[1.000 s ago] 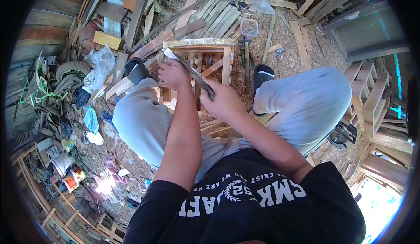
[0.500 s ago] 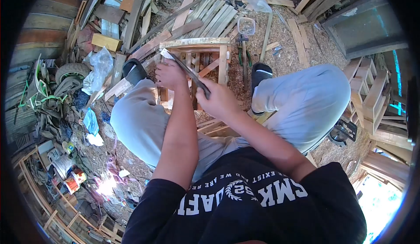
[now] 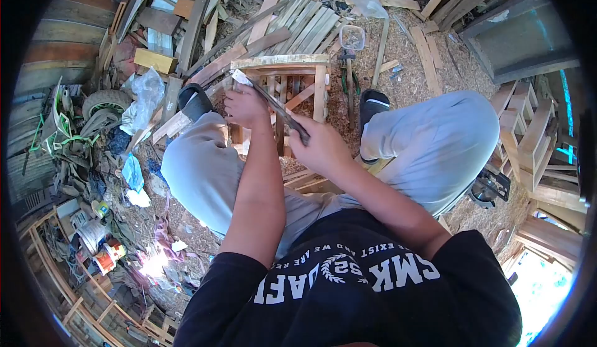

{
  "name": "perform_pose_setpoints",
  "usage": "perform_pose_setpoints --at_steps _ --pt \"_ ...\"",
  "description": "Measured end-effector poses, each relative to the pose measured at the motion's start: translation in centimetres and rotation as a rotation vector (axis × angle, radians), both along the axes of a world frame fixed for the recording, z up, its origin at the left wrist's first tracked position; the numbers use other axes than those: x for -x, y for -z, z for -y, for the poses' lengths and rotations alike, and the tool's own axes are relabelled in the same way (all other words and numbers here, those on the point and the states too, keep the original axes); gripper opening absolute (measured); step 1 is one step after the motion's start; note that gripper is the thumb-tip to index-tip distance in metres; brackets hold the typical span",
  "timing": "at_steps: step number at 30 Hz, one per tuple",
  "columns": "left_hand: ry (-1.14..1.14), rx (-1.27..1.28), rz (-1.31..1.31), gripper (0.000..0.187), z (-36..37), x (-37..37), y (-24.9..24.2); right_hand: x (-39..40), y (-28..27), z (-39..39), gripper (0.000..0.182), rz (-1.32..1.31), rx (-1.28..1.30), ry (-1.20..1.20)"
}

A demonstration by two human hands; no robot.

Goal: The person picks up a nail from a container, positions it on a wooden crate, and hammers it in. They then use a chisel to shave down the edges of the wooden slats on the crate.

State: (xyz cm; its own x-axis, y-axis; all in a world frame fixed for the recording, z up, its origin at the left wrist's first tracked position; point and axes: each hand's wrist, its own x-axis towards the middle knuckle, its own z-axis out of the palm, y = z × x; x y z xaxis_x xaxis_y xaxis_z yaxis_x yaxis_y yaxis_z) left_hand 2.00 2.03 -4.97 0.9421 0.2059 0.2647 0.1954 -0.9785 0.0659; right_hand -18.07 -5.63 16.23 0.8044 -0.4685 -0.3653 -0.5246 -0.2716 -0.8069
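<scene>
A long flat metal file is held at both ends above a small wooden frame. The fingers of the left hand are closed around the far, pale tip of the file, which is pressed against the frame's near left corner. The fingers of the right hand are clamped on the dark handle end, nearer the body. Between the two sets of fingers the file runs slanted, with its tip lying higher in the head view than its handle.

Beyond the fingers, the frame's top rail is seen lying crosswise, with slats below it. The frame stands on a floor covered in wood shavings, between two knees clad in light grey trousers. Just beyond the right fingers a dark sandal is planted on the shavings; beside the left fingers another sandal is seen. Farther out past the frame a clear plastic container and a pile of loose planks are spread.
</scene>
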Motion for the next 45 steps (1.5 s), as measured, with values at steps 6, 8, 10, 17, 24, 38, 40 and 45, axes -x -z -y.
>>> perform_pose_setpoints --at_steps 6,8,10,17,24,38,40,45 --pt "-0.004 0.055 -0.043 0.047 -0.2 0.1 -0.3 -3.8 2.3 -0.7 0.046 0.021 0.086 -0.012" --pt "-0.007 0.031 -0.042 0.046 0.1 0.0 -0.6 -2.6 0.6 -0.4 0.038 0.021 0.043 -0.011" --pt "0.003 0.016 -0.04 0.046 0.1 -0.1 -0.8 -1.1 -0.8 -0.1 0.035 0.024 0.003 -0.009" --pt "0.005 -0.024 -0.019 0.044 -0.1 -0.2 0.0 -3.0 2.2 -0.5 0.038 0.066 0.078 0.012" --pt "0.008 -0.033 -0.027 0.045 -0.1 -0.1 0.3 -1.3 0.5 -0.1 0.038 0.013 0.042 -0.02" --pt "-0.015 -0.033 -0.011 0.044 -0.1 -0.2 0.6 -2.6 0.9 -0.6 0.036 -0.002 0.072 -0.019" --pt "-0.007 -0.055 -0.006 0.043 -0.1 -0.3 0.6 -1.2 -0.8 0.1 0.033 -0.021 0.015 -0.015" --pt "0.0 -0.081 0.009 0.042 -0.1 -0.1 1.0 -2.4 1.6 0.1 0.044 -0.006 0.029 -0.03"
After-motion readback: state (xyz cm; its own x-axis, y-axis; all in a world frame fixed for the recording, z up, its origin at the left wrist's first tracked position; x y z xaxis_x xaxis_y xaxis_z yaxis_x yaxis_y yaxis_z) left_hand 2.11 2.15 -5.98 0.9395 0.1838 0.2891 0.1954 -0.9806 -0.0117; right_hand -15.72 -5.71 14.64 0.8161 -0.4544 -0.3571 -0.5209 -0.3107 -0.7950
